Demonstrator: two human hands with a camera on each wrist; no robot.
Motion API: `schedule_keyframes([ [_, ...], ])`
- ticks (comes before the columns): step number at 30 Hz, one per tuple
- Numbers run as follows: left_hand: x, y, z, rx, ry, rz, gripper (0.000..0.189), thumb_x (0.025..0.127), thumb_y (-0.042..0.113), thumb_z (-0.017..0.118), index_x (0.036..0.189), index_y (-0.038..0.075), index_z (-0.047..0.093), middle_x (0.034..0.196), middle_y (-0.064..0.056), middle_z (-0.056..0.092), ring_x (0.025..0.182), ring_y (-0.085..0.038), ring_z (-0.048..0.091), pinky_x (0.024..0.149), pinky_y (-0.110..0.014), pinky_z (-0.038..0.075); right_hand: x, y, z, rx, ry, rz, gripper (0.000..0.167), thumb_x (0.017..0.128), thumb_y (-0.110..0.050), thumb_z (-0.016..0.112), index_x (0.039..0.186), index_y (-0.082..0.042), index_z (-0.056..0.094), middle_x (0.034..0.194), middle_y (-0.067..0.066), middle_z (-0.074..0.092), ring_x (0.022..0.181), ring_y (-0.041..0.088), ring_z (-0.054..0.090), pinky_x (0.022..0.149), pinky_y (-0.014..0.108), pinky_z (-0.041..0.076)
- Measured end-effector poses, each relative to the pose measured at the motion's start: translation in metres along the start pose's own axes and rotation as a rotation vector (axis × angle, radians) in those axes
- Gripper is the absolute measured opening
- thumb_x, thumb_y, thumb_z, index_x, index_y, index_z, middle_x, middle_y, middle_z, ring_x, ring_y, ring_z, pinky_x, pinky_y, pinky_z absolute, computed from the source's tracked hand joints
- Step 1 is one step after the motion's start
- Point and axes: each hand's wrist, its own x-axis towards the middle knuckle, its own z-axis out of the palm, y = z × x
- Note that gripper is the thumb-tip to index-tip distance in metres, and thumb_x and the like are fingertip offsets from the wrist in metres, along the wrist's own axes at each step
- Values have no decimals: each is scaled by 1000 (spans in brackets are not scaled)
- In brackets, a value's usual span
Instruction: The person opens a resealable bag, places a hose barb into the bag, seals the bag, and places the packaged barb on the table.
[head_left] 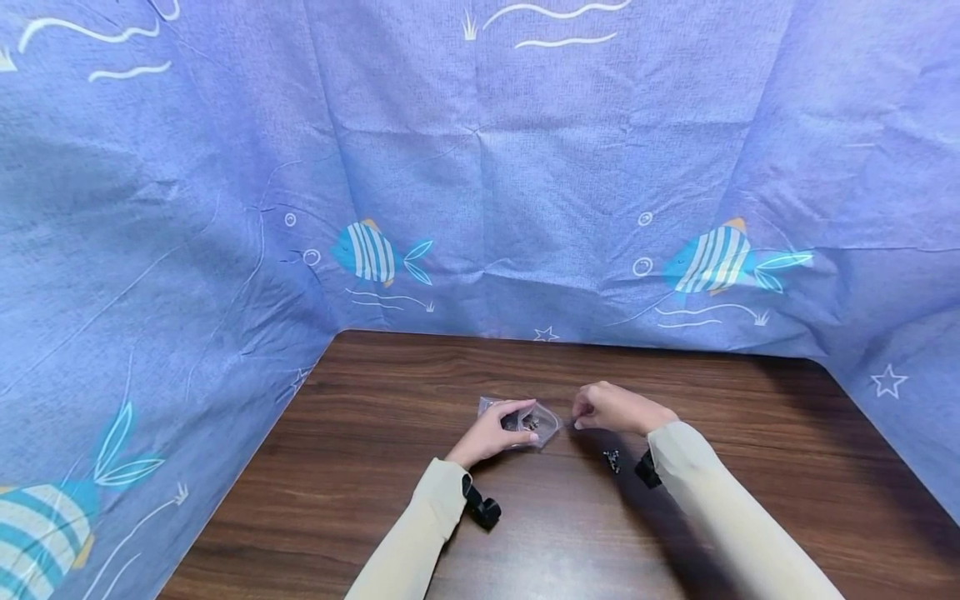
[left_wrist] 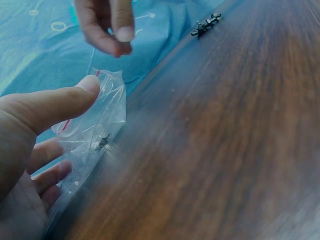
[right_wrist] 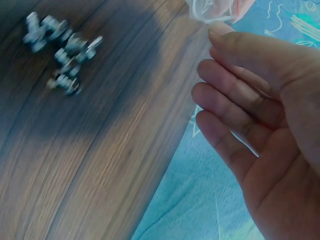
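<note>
My left hand (head_left: 491,433) holds a small clear zip bag (head_left: 550,423) at the table's middle, thumb on one side and fingers on the other. Inside the bag lie a few small metal pieces (left_wrist: 103,141), too unclear to tell their exact kind. Just right of the bag's mouth, my right hand (head_left: 615,407) hovers above the table with bent fingers, the thumb tip (right_wrist: 218,29) against the index finger. Whether something tiny sits between those tips is hidden. Nearer me and below the right hand is a small pile of screw-like metal hardware (right_wrist: 62,52), blurred in the right wrist view.
A dark wood-grain table (head_left: 375,417) carries everything. Behind it and along its sides hangs a blue fabric sheet (head_left: 525,167) with fish prints. Each wrist wears a black strap device (head_left: 483,510) below the cream sleeve.
</note>
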Motion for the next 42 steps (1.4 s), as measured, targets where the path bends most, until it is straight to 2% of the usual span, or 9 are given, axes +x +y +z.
schedule_keyframes([
  [5, -1, 1, 0, -5, -3, -6, 60, 82, 29, 77, 136, 15, 56, 135, -7, 58, 125, -22, 52, 107, -38, 39, -11, 5, -2, 30, -36, 36, 7, 81, -10, 74, 87, -5, 71, 83, -2, 69, 76, 5, 61, 70, 23, 53],
  [13, -1, 2, 0, -5, 0, -7, 60, 82, 28, 77, 137, 15, 55, 135, -7, 58, 124, -22, 52, 106, -39, 39, -25, 15, -1, 23, -65, 35, 6, 77, -4, 75, 82, -6, 72, 81, -3, 71, 72, 1, 59, 66, 21, 50],
  [23, -2, 4, -1, 4, -7, -7, 59, 83, 28, 76, 137, 14, 55, 136, -7, 58, 125, -22, 52, 106, -38, 39, -39, 20, 4, 30, -98, 17, 17, 70, 6, 73, 82, -6, 73, 79, -2, 70, 68, 1, 57, 61, 19, 50],
  [26, -2, 4, -1, 5, -7, -10, 59, 83, 28, 76, 137, 15, 55, 136, -7, 58, 125, -22, 52, 106, -38, 39, -43, 19, 4, 59, -111, 40, 20, 69, 7, 73, 83, -7, 72, 80, -3, 70, 70, 1, 57, 62, 18, 49],
  [34, -3, 2, 0, -1, -13, -43, 59, 83, 28, 76, 138, 20, 54, 135, -4, 58, 123, -19, 53, 105, -35, 40, -45, 20, 9, 96, -118, 49, 20, 69, 9, 74, 81, -7, 70, 77, -3, 67, 70, 7, 59, 61, 19, 48],
  [42, -2, 2, -1, 1, -16, -40, 60, 83, 30, 76, 138, 18, 54, 136, -5, 57, 123, -20, 52, 105, -37, 40, -46, 22, 12, 66, -107, 9, 19, 69, 7, 76, 78, -9, 70, 76, -7, 64, 69, 1, 54, 60, 18, 47],
])
